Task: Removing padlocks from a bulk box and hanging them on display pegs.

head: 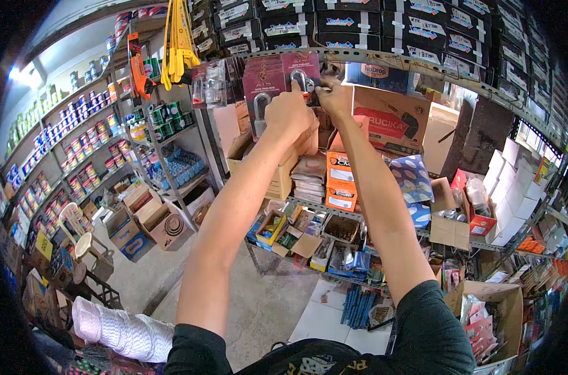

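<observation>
Both my arms reach up to carded padlocks that hang below a perforated metal shelf edge (359, 57). My left hand (291, 110) is at the lower left of one red padlock card (307, 63), a finger raised against its front. At that card's right side is my right hand (333, 96), fingers bent near the padlock; whether it grips the card is hard to tell. Just left of them hangs a stack of similar red padlock cards (264, 82). Farther left are blister-packed padlocks (209, 86).
Yellow hacksaw frames (176, 47) and an orange saw (138, 70) hang at upper left. Black boxes (342, 23) are stacked above. Below the hands stand an open cardboard box (281, 176), orange boxes (341, 178) and a large brown carton (389, 117). White rope (124, 330) lies lower left.
</observation>
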A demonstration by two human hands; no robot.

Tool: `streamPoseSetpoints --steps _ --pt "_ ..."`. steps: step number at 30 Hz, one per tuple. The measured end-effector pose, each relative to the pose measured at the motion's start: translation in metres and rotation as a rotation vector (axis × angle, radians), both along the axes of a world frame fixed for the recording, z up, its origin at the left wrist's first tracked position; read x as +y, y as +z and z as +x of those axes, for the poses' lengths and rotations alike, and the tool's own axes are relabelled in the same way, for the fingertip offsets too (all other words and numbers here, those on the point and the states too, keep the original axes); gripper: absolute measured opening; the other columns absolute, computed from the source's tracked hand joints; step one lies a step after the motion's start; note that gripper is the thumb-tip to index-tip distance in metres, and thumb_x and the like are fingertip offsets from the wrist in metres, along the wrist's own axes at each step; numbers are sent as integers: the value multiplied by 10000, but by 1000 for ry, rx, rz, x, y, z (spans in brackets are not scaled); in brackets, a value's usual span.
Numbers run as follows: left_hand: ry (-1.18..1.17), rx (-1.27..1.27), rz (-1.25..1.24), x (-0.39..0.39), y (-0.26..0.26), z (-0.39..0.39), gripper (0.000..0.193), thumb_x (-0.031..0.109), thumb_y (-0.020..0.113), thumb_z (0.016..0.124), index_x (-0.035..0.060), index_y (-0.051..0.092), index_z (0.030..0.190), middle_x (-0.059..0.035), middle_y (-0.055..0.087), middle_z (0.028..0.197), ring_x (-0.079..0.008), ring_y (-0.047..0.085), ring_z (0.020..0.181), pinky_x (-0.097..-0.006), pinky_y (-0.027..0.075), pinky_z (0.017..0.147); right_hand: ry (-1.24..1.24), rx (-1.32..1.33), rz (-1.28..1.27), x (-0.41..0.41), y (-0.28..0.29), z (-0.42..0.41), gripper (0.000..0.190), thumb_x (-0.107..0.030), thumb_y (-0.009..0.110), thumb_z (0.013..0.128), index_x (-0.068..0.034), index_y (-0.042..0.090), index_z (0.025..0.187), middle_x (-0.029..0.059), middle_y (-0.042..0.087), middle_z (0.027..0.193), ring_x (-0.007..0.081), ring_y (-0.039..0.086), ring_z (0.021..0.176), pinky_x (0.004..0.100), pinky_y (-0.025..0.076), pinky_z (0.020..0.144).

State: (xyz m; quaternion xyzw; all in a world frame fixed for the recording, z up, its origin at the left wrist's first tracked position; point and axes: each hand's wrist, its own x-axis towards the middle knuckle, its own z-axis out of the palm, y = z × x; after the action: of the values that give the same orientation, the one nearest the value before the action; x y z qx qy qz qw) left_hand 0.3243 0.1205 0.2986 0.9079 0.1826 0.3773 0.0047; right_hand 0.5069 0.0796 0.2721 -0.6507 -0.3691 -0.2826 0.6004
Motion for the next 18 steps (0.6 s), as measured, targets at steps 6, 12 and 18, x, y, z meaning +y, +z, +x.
streamPoseSetpoints --steps 6,12,18 --pt "6 50 -85 -9 -5 -7 794 287 658 840 27 349 1524 -278 705 1036 -414 702 980 -510 571 860 58 76 -4 -5 -15 14 295 -217 706 879 -10 727 1088 160 739 927 266 713 866 357 550 773" --pt "-59 57 -68 -25 -39 -12 812 295 646 856 84 303 1561 -303 699 962 -463 690 916 -537 561 841 142 61 -2 -36 -54 27 314 -246 692 853 -33 735 1081 195 745 994 334 728 922 407 553 826" --pt "-90 40 -148 -29 -104 -44 774 284 662 874 73 335 1542 -311 685 855 -498 674 828 -546 553 775 361 272 -48 -75 -92 -35 274 -152 647 946 40 680 1139 89 726 936 169 693 881 311 534 789"
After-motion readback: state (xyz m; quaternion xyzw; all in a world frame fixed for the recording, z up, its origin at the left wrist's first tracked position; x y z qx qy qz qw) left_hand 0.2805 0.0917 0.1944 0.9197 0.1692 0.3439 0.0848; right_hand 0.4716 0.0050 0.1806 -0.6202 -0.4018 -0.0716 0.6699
